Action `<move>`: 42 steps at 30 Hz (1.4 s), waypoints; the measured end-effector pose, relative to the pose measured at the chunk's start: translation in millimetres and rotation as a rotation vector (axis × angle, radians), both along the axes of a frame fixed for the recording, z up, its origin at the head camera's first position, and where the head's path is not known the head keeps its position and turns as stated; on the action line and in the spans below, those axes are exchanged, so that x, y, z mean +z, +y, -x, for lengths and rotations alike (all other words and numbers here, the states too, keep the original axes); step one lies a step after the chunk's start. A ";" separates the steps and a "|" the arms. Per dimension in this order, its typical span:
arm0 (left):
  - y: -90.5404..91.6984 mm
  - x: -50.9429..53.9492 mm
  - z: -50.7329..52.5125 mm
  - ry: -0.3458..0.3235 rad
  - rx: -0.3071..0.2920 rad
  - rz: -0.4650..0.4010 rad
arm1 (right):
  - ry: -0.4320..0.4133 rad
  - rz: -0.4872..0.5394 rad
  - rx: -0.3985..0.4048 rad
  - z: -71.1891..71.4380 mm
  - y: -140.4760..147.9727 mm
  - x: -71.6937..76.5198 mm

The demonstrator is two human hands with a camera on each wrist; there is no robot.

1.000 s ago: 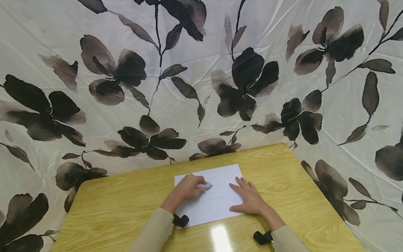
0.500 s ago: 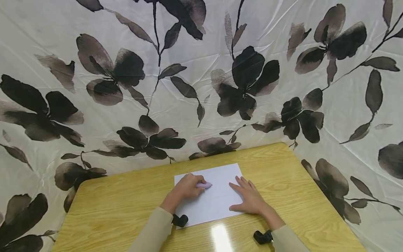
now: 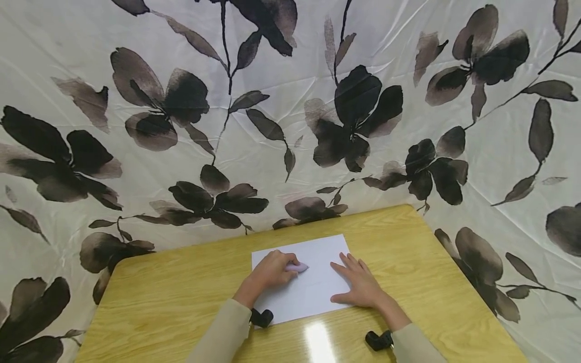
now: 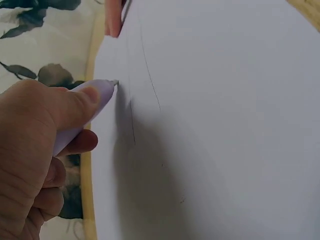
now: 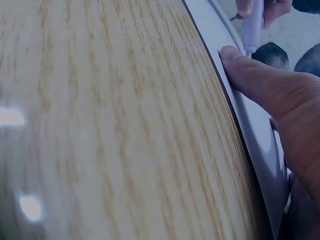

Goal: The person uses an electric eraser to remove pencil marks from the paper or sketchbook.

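Observation:
My left hand (image 3: 271, 269) pinches a thick lavender pen-shaped tool (image 3: 297, 267) over a white sheet of paper (image 3: 295, 300). In the left wrist view, the thumb lies along the tool (image 4: 102, 92), whose small grey tip points away from the fingers. Whether that tip touches the paper I cannot tell. Thin dark lines (image 4: 148, 70) run along the sheet; from here they could be drawn or cut. At the sheet's right edge, my right hand (image 3: 358, 282) rests with fingers spread. Its thumb (image 5: 245, 65) lies near the paper's border in the right wrist view.
The sheet lies on a yellow wood-grain table (image 3: 181, 292). Behind and beside the table hangs a pale cloth (image 3: 281, 196) with dark flowers. A black camera mount (image 3: 260, 318) sits at the left wrist, another mount (image 3: 379, 341) at the right.
The left hand and the lavender tool have shifted very slightly to the right across the paper. My right hand stays in the same spot.

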State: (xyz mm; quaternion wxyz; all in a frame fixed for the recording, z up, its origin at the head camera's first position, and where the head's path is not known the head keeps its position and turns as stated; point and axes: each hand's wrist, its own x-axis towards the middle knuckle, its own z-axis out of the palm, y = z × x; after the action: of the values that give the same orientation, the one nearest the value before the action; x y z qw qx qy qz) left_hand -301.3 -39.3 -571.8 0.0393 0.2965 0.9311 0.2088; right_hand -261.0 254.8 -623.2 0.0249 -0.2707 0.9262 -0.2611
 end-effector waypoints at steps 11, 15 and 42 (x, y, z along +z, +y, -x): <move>2.6 1.5 0.2 -0.007 -0.013 0.008 | 0.003 0.005 -0.004 -1.2 -0.4 0.7; 2.6 3.8 1.0 0.009 0.018 0.004 | 0.007 0.002 0.003 0.5 -1.2 2.5; 2.0 4.1 1.4 0.022 0.056 0.002 | 0.007 -0.004 0.003 1.7 -0.3 1.9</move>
State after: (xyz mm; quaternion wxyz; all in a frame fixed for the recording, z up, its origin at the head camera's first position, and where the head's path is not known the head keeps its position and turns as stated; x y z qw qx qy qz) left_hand -302.7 -37.4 -567.7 0.0236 0.2727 0.9396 0.2055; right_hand -262.7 254.5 -621.3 0.0227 -0.2729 0.9265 -0.2582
